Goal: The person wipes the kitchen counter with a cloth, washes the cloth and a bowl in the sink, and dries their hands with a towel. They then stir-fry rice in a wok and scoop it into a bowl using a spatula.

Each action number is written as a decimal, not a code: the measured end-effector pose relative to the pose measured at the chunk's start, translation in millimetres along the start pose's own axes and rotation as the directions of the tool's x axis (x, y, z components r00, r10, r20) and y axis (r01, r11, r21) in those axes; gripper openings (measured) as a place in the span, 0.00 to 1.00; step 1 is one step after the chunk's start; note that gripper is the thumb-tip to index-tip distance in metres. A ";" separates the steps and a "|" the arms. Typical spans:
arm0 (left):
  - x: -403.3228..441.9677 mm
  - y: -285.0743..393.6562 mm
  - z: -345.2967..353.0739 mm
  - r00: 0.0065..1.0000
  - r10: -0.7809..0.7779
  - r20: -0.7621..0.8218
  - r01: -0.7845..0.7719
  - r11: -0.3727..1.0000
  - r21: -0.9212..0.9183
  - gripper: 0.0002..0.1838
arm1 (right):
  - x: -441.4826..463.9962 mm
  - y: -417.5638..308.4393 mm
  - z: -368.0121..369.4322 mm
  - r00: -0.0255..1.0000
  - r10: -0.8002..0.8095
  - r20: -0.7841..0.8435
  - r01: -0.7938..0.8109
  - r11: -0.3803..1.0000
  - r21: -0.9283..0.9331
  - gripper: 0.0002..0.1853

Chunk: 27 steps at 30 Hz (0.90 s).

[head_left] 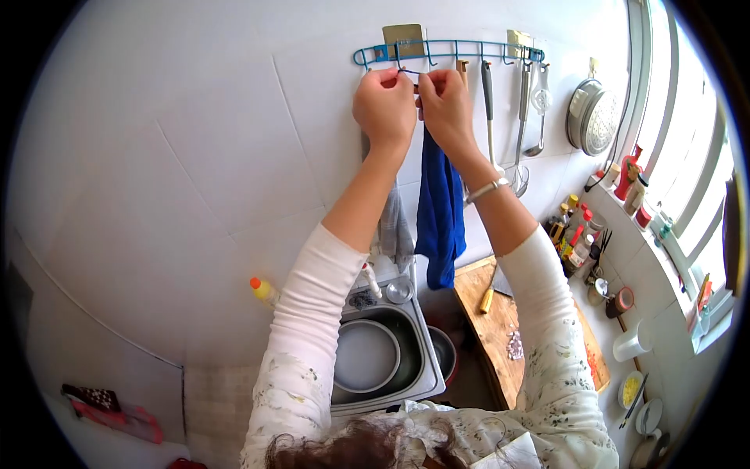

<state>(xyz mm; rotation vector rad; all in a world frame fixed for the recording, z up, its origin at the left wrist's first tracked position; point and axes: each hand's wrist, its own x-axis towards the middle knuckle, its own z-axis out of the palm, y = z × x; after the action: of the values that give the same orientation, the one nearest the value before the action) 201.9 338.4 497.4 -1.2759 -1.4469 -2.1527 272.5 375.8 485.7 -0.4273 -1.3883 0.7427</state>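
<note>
At the top middle, the left hand (pixel 384 109) and right hand (pixel 447 111) pinch a string (pixel 410 72) by the rack (pixel 469 42), the blue cloth (pixel 441 211) hanging long below the right one.

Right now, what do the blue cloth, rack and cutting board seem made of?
Blue cloth: matte fabric, by its soft folds; fibre unclear. Rack: probably blue-coated metal, by its bent wires. Cutting board: apparently matte wood, by its tan grain.
</note>
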 end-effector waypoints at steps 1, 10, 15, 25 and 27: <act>6.2 -6.8 7.2 0.995 0.094 -0.033 -0.090 0.989 0.117 0.09 | 6.0 1.0 5.5 0.999 -0.042 -0.022 0.040 0.997 -0.070 0.10; 25.4 -53.0 25.2 0.791 0.467 0.395 -0.611 0.580 0.538 0.04 | 37.5 81.0 26.2 0.993 -0.118 -0.009 0.110 0.948 -0.299 0.11; -23.1 -70.6 -29.0 0.778 0.612 0.139 -0.609 0.683 0.403 0.04 | -20.8 74.3 0.3 0.863 -0.499 0.073 0.467 0.736 -0.491 0.06; -181.7 -141.4 -298.2 0.309 -0.697 0.647 0.802 0.556 0.217 0.08 | -255.1 81.5 20.7 -0.074 0.272 0.959 -0.581 0.770 -0.264 0.08; -174.6 -129.1 -324.9 0.339 -0.627 0.701 0.834 0.545 0.084 0.13 | -249.4 68.5 31.6 0.041 0.106 0.993 -0.783 0.622 -0.034 0.10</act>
<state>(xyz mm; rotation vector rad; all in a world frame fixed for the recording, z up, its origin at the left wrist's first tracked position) 54.2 82.1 242.2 -1.9051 -2.5061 -2.6724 223.6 247.3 264.4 0.1806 -2.0812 2.2850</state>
